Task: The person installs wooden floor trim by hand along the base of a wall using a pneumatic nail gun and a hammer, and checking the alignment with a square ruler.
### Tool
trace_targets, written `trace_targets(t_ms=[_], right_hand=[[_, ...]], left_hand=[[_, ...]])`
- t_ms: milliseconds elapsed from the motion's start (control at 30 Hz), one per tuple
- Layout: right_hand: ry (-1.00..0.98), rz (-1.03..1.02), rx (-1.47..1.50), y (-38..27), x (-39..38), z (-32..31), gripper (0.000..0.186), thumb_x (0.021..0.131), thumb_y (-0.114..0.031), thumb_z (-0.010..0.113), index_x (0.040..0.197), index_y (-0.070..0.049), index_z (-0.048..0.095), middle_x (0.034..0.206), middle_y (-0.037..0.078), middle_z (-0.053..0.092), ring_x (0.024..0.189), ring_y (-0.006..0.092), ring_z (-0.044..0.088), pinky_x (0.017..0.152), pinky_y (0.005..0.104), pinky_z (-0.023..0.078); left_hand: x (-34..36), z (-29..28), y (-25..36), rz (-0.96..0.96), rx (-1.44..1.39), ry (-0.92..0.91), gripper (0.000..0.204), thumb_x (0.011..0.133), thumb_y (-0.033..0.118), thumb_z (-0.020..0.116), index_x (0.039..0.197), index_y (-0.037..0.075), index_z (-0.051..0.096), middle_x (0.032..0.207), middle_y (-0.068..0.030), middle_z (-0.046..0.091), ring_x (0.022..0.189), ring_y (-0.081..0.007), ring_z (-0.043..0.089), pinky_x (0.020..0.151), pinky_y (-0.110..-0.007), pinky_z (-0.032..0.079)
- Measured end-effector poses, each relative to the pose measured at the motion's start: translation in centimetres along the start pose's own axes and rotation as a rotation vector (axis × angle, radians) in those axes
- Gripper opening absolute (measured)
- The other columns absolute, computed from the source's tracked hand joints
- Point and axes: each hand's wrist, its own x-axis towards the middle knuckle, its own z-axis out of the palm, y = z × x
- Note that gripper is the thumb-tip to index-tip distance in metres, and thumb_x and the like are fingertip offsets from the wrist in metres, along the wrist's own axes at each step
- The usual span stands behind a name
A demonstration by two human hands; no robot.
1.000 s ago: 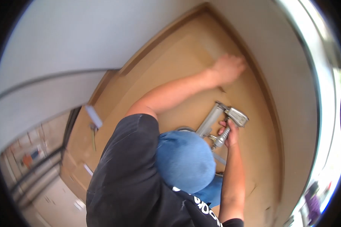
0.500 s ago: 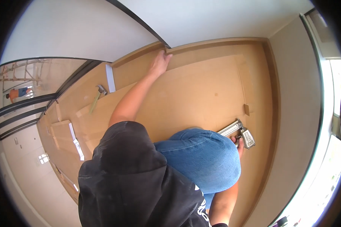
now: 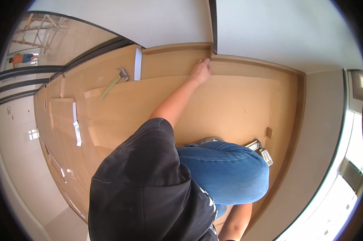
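My left hand (image 3: 200,71) reaches out to the baseboard strip (image 3: 245,62), close below the dark upright post (image 3: 213,28). Its fingers are curled together; whatever may be in them is hidden. A silver nail gun (image 3: 266,157) shows partly past my bent right knee, with its long magazine (image 3: 252,145) mostly covered. My right forearm (image 3: 237,221) runs up behind the blue jeans (image 3: 225,172). The knee hides my right hand, so I cannot see whether it touches the nail gun.
Brown cardboard sheets (image 3: 149,108) cover the floor. A hammer (image 3: 116,81) lies at the left, beside a white strip (image 3: 138,64). Walls close in ahead and at the right. Dark-framed glass (image 3: 97,50) stands far left, with another person (image 3: 23,59) beyond.
My view has shifted. The fingers of my left hand have curled in near the post's foot. My right hand, earlier on the nail gun, has gone out of sight behind the knee.
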Motion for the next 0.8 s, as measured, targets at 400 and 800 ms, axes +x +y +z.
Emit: trace_targets(t_ms=[400, 800], right_hand=[[0.003, -0.161, -0.606, -10.0, -19.9, -5.6, 0.038, 0.091, -0.028, 0.074, 0.114, -0.007, 0.052, 0.067, 0.005, 0.057, 0.053, 0.018, 0.058, 0.048, 0.0325, 0.052], [0.449, -0.344, -0.419, 6.3, -34.7, -14.7, 0.026, 0.091, -0.019, 0.074, 0.103, -0.005, 0.056, 0.074, 0.005, 0.061, 0.059, 0.0172, 0.06, 0.055, 0.0318, 0.052]], left_hand=[[0.2, -2.9, -1.2, -0.487, -0.692, -0.179, 0.079, 0.093, -0.014, 0.042, 0.162, 0.007, 0.011, 0.156, -0.0138, 0.046, 0.115, -0.0215, 0.065, 0.094, -0.033, 0.052], [8.3, -4.6, -11.3, -0.203, -0.368, -0.129, 0.049, 0.089, 0.0, 0.056, 0.138, 0.008, 0.054, 0.125, -0.01, 0.063, 0.096, -0.0207, 0.063, 0.079, -0.035, 0.055]])
